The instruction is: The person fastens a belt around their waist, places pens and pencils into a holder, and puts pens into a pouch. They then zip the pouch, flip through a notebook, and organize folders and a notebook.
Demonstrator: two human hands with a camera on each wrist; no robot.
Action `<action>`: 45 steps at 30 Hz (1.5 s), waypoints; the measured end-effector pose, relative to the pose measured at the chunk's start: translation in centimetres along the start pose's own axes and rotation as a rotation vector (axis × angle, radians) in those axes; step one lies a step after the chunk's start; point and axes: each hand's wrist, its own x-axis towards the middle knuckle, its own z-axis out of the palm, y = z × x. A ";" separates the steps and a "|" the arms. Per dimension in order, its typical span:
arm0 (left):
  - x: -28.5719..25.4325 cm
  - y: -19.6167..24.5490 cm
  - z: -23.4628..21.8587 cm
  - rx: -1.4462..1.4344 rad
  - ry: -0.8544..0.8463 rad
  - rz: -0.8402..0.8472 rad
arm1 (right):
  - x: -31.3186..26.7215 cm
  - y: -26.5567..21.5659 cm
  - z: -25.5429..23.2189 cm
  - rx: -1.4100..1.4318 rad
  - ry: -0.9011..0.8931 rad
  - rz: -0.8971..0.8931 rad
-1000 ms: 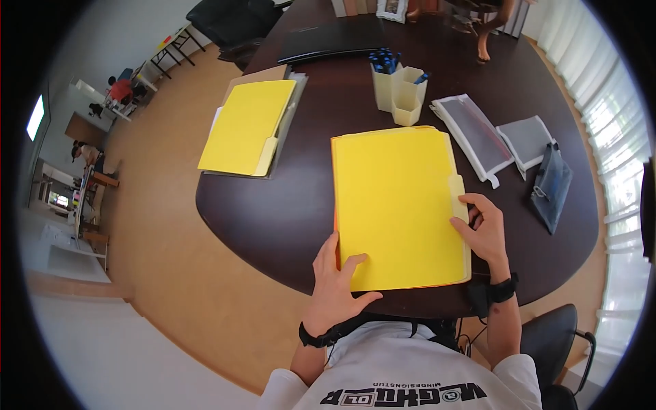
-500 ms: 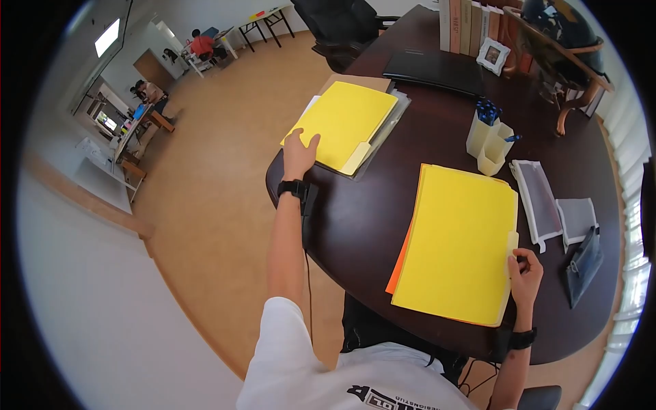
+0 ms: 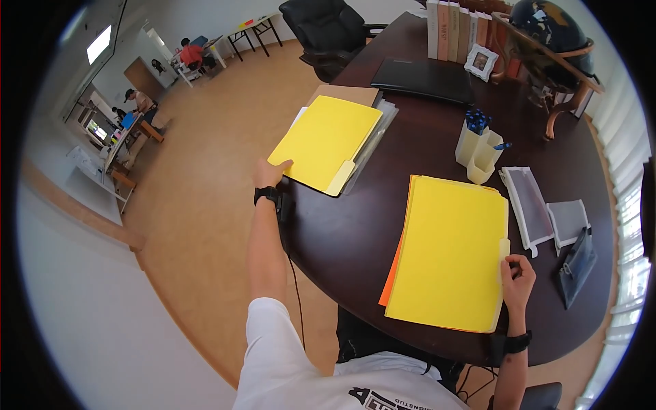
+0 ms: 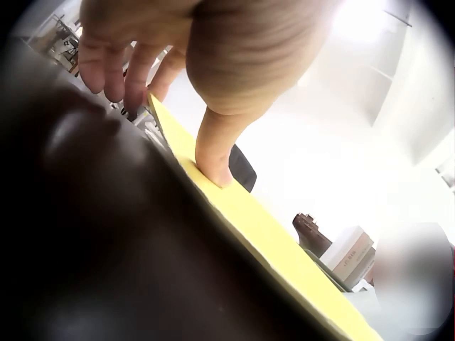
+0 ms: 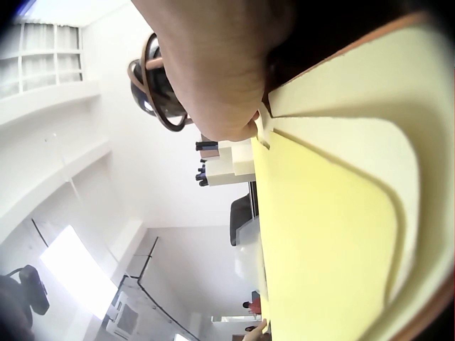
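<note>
On the left of the desk, a yellow file folder (image 3: 326,142) tops a pile of brown and clear folders. My left hand (image 3: 268,173) grips its near left corner, thumb on top, the other fingers mostly hidden past the edge. In the left wrist view, the thumb (image 4: 215,156) presses the yellow sheet close over the dark desk. A second stack of folders (image 3: 447,253), yellow above orange, lies in front of me. My right hand (image 3: 518,279) pinches its right edge by the pale tab (image 3: 504,247). Several layered edges show in the right wrist view.
Behind the right stack stands a cream pen holder (image 3: 484,162) with blue pens. White-edged mesh pouches (image 3: 529,205) and a dark blue pouch (image 3: 578,263) lie right. Farther back are a black laptop (image 3: 424,80), books (image 3: 456,31), a photo frame (image 3: 480,61) and a globe (image 3: 550,34).
My left hand left the near stack, reached to the left yellow folder, and slid from its top to its near left corner. My right hand stays at the near stack's right edge.
</note>
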 end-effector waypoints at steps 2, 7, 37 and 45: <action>0.5 -1.8 1.0 0.030 0.217 0.071 | -0.1 -0.1 0.1 0.007 0.005 -0.001; -3.6 -1.5 -0.6 -0.753 0.174 -0.029 | 0.1 -0.2 -0.1 0.004 0.006 0.014; -39.2 2.3 1.6 -0.490 -0.621 0.367 | -0.2 -1.6 -1.1 -0.028 -0.062 0.000; -37.3 5.3 1.6 -0.043 -0.428 0.664 | -0.3 -2.2 -1.2 -0.060 -0.093 -0.055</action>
